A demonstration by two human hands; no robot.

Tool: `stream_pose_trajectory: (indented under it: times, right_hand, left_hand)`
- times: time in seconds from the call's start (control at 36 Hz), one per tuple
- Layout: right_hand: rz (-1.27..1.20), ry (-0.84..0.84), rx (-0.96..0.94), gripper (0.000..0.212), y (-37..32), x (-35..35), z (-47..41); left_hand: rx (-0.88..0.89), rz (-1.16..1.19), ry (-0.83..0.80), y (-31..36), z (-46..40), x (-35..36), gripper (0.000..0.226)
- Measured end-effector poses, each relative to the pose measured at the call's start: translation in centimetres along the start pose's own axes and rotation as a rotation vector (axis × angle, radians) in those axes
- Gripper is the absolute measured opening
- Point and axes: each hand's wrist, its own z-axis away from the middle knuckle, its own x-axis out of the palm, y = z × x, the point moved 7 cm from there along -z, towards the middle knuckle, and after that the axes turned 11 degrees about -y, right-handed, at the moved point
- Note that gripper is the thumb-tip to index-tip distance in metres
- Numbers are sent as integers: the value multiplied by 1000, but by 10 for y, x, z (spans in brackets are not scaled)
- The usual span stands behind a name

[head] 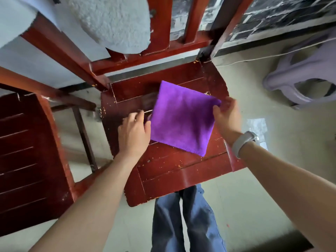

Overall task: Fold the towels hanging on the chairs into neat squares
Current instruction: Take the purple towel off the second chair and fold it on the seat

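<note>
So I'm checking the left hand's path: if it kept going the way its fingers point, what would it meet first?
Probably the purple towel: the left hand lies at its left edge on the chair seat, fingers aimed up-right, though depth is unclear.

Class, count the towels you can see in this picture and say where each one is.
2. A purple towel lies folded on the chair seat, held at both sides. A pale blue towel hangs over the chair back. Others may be out of view.
</note>
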Motion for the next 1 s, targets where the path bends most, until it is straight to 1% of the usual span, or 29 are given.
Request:
stream_pose_trajectory:
  times: [0.08,0.14,0.22,0.33,0.42,0.47,0.53,0.61,0.69,0.75,0.83,1.0]
  right_hand:
    - [-25,-9,154,40,22,13,9]
    - [-80,-29,247,39,34,25,19]
    - [-174,-38,323,34,45,36,24]
    - [-317,-56,365,22,49,46,21]
    - [-388,-51,361,27,50,47,20]
    - [-417,-23,326,31,48,44,23]
    - [-376,15,257,30,41,34,31]
    - [-313,65,164,26,31,15,50]
    - [-289,132,95,26,23,-10,78]
    - [-306,155,81,27,19,-30,99]
    - [-361,166,56,25,16,-62,133]
    - [-414,186,51,19,34,-136,191]
  left_hand:
    - [19,262,-9,10,-16,-4,44]
    - [3,350,-34,15,-25,-3,44]
    - [-65,423,-88,17,-36,1,45]
    - [-159,535,-150,12,-45,6,42]
    - [-179,620,-188,13,-48,6,31]
    - [-173,722,-218,16,-44,7,21]
    - [-164,776,-227,22,-37,5,21]
    - [-104,753,-201,39,-16,-5,18]
    - [-25,642,-96,62,15,-23,27]
    - [5,595,-28,80,42,-38,34]
    - [19,580,-16,106,83,-55,39]
    - [123,533,-20,169,147,-80,38]
